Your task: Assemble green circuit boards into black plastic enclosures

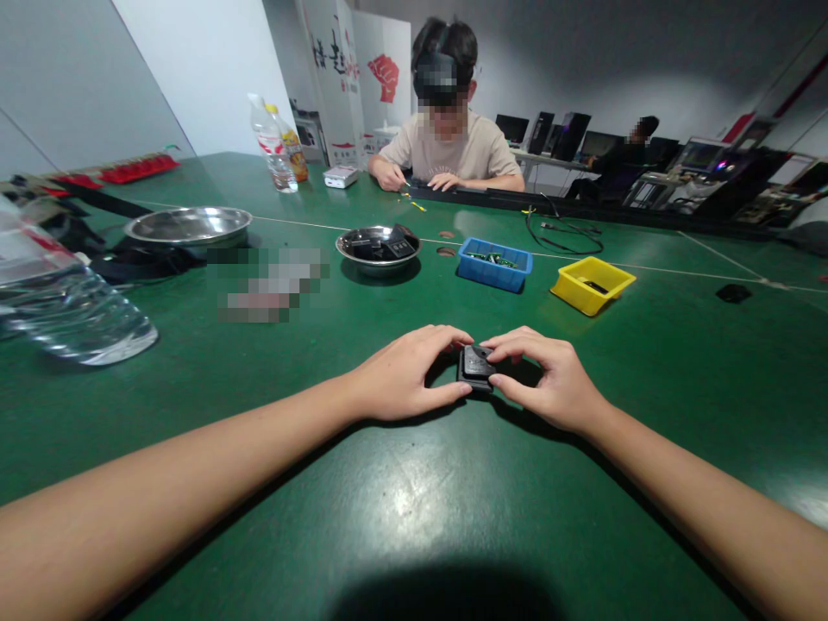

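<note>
A small black plastic part (477, 366) rests on the green table (414, 517), held between both hands. My left hand (407, 373) grips its left side with thumb and fingers. My right hand (547, 379) pinches its right side, fingertips on top. Beyond them a steel bowl (379, 250) holds several similar black parts. A blue bin (495, 264) contains small green pieces, and a yellow bin (592, 285) holds a dark item.
A clear water bottle (65, 302) lies at the left, near an empty steel dish (187, 226) and black straps. Two bottles (279, 147) stand at the far side. A person (446, 147) works across the table; cables (562, 233) lie near them.
</note>
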Tool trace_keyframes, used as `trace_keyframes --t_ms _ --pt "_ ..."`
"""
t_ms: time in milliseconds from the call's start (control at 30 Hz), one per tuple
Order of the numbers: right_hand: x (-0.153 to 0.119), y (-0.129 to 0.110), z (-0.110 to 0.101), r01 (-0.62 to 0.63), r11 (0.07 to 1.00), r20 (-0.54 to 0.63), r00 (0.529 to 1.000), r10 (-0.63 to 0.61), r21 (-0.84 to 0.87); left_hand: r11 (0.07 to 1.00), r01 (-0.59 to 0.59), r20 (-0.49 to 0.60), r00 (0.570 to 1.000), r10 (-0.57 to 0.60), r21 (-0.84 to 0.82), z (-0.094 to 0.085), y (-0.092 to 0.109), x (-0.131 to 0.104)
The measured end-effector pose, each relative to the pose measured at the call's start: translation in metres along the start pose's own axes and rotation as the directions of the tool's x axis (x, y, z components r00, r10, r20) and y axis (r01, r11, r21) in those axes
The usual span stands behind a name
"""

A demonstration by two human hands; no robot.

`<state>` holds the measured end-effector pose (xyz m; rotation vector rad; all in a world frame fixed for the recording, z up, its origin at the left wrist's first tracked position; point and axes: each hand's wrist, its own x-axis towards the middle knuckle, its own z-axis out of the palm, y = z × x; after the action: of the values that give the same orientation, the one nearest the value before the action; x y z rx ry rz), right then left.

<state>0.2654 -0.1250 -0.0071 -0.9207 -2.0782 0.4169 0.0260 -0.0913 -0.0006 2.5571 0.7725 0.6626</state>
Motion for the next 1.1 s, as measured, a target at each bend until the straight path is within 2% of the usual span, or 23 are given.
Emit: trace_keyframes --t_ms 600,1100 --pt "0.0013 -0.0010 -0.0011 0.028 0.999 0.037 0.999 -0.027 -0.030 1.000 -0.028 -0.040 0.999 0.028 0.008 -0.0007 0.0007 0.0008" --pt "0.0028 0.0000 -0.0004 0.067 0.994 0.017 0.998 -0.066 -0.086 0.999 -0.044 -0.039 0.998 0.045 0.016 -0.0002 -0.0004 0.0007"
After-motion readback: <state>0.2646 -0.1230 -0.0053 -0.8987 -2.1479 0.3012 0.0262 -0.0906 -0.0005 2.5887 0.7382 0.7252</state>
